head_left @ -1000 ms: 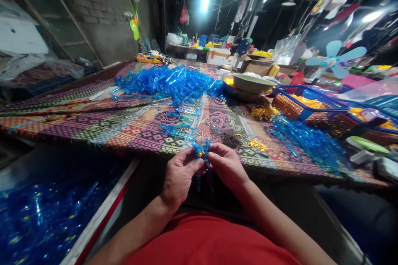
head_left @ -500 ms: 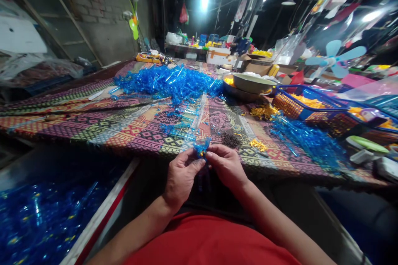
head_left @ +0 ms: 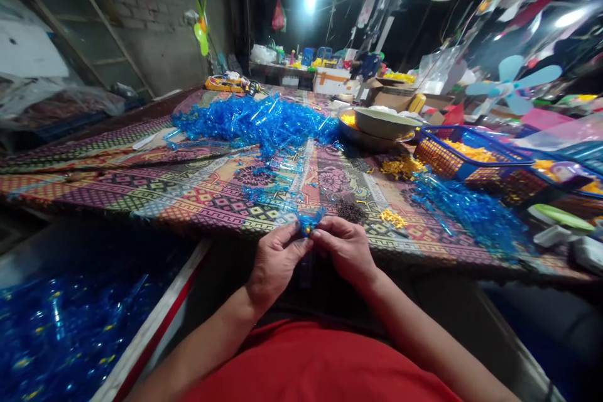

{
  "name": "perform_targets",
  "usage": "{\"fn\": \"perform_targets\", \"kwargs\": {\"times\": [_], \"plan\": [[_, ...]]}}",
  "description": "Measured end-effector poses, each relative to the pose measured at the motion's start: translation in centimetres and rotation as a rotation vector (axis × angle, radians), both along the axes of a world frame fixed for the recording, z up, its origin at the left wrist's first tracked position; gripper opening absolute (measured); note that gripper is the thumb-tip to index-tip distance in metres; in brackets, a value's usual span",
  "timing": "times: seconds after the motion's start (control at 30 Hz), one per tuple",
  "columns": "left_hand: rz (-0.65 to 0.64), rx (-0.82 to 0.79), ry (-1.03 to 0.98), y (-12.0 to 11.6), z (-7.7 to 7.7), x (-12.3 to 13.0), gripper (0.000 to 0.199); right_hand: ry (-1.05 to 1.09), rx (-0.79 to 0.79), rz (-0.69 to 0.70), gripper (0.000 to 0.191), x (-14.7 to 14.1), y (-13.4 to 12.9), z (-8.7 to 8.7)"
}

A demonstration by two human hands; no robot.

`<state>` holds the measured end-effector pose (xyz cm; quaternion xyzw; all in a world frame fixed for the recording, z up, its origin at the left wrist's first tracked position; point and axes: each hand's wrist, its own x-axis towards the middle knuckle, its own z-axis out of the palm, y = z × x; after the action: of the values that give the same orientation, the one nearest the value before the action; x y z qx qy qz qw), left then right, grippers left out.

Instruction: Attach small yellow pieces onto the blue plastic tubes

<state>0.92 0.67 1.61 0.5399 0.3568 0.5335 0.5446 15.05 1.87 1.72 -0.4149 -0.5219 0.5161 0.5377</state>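
Between my hands, at the table's front edge, is a clear blue plastic piece [head_left: 309, 222] with a small yellow part in it. My left hand [head_left: 277, 260] pinches it from the left with thumb and fingers. From the right, my right hand [head_left: 345, 250] presses thumb and finger against the same piece, close to the yellow part. Fingertips cover some of it, and its lower end hangs dimly below my hands. Just beyond lie a pile of small dark parts [head_left: 351, 210] and a few small yellow parts [head_left: 393, 219].
A big heap of blue plastic pieces [head_left: 254, 119] covers the back of the patterned cloth [head_left: 188, 191]. At right stand stacked bowls [head_left: 386, 124], a blue basket [head_left: 471, 166], a loose blue pile [head_left: 471, 213] and a fan [head_left: 511, 85]. Lower left, a bin [head_left: 155, 326] holds blue pieces.
Both hands stay at the table edge on the same blue piece. It is turned slightly, with its top spread wider, and my fingers have shifted a little around it.
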Motion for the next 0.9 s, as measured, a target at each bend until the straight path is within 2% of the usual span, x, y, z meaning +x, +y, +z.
{"fn": "perform_targets", "kwargs": {"times": [0.13,0.23,0.37,0.53,0.7,0.8,0.9], "plan": [[-0.012,-0.013,0.026,0.3,0.1,-0.1,0.029,-0.009,-0.019,-0.002,0.026,0.1,0.2,0.2],[-0.009,-0.094,-0.01,0.1,-0.1,0.1,0.03,-0.002,-0.031,0.006,0.027,0.1,0.4,0.2],[-0.054,-0.307,-0.164,-0.4,-1.2,0.5,0.038,-0.052,-0.012,-0.051,0.028,-0.1,0.6,0.1],[-0.136,-0.42,-0.414,-0.8,-1.7,1.4,0.035,-0.152,0.044,-0.114,0.028,-0.4,0.2,-0.1],[-0.214,-0.426,-0.567,-1.0,-1.0,1.9,0.027,-0.178,0.081,-0.121,0.026,-0.3,-0.1,-0.3],[-0.214,-0.402,-0.523,-0.9,-1.0,1.8,0.029,-0.106,-0.009,-0.058,0.027,-0.2,-0.1,-0.2],[-0.232,-0.37,-0.466,-0.7,-1.2,1.7,0.034,-0.034,-0.05,-0.065,0.028,-0.1,0.0,-0.1]]}}
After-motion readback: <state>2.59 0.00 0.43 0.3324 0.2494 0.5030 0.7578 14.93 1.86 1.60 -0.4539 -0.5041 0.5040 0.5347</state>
